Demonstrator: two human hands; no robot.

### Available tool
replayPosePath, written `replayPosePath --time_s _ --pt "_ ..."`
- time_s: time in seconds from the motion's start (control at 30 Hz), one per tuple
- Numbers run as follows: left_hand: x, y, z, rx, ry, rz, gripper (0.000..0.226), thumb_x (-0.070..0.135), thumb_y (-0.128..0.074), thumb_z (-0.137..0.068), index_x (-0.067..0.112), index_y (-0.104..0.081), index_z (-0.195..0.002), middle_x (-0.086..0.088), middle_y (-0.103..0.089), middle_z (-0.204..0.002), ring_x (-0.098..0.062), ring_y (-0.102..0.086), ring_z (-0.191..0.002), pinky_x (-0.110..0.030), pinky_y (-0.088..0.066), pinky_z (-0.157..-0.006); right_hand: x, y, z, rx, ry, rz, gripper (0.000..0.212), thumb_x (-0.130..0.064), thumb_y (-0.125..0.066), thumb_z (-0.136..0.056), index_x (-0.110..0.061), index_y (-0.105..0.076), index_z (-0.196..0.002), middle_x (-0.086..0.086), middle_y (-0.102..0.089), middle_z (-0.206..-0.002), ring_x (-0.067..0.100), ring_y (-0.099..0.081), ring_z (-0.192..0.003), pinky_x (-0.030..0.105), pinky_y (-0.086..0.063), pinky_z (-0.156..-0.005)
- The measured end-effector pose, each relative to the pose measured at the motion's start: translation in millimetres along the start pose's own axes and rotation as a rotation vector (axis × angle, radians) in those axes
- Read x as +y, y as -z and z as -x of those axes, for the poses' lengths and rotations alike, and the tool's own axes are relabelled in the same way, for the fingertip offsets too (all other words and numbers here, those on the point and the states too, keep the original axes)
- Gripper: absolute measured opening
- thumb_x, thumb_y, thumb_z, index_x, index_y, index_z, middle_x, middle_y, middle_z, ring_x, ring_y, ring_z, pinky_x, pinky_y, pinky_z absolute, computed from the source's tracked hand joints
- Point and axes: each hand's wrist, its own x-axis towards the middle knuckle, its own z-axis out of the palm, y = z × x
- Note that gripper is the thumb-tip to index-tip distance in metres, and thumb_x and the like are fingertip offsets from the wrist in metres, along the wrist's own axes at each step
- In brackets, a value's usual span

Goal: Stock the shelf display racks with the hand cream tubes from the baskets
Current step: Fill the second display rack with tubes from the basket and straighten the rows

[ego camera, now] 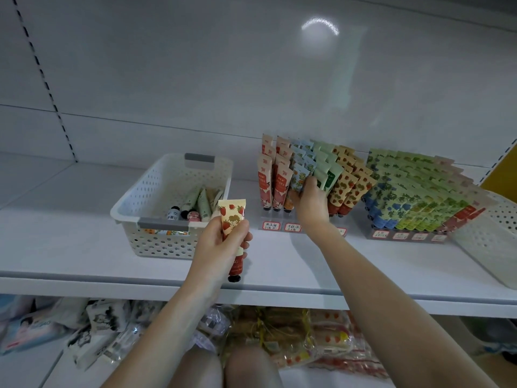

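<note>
Head view, I saw left hand curled round a strawberry tube beside the basket, right hand at the rack, fingers seemingly pinching a blue tube.

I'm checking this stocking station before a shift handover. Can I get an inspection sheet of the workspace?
Surface: white shelf, carrying baskets and racks.
Job's things: white basket with a few loose tubes lying in it; left rack with rows of upright tubes; right rack packed with tubes.
Clutter: nothing seen.
Hands: left hand grips a strawberry tube, cap down, in front of the basket; right hand grips a blue-flowered tube in the left rack.
Cables: nothing seen.
Surroundings: second basket at the right edge; packaged goods on the lower shelf; white back panel.
</note>
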Motion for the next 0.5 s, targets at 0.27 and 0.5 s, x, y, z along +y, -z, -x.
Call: replayPosePath --time_s 0.27,0.5 --pt "0.8 -1.6 1.3 0.004 0.004 -0.005 0.006 0.023 -0.056 -0.091 0.020 -0.058 -0.096 0.001 -0.065 -0.081 -0.011 -0.060 -0.075 -0.026 -0.052 -0.072 0.5 1.7 0.1 -0.020 0.010 0.021 0.027 -0.013 -0.052 -0.094 0.005 -0.042 -0.111 0.024 -0.061 -0.097 0.039 -0.061 -0.087 0.036 -0.041 -0.063" --pt "2.2 -2.8 0.5 0.007 0.002 -0.008 0.008 0.023 -0.056 -0.091 0.020 -0.058 -0.098 0.001 -0.065 -0.081 -0.011 -0.060 -0.076 -0.028 -0.051 -0.073 3.6 4.3 -3.2 -0.047 -0.001 -0.007 0.025 -0.013 -0.052 -0.092 0.004 -0.045 -0.108 0.023 -0.062 -0.099 0.037 -0.061 -0.089 0.038 -0.046 -0.068"
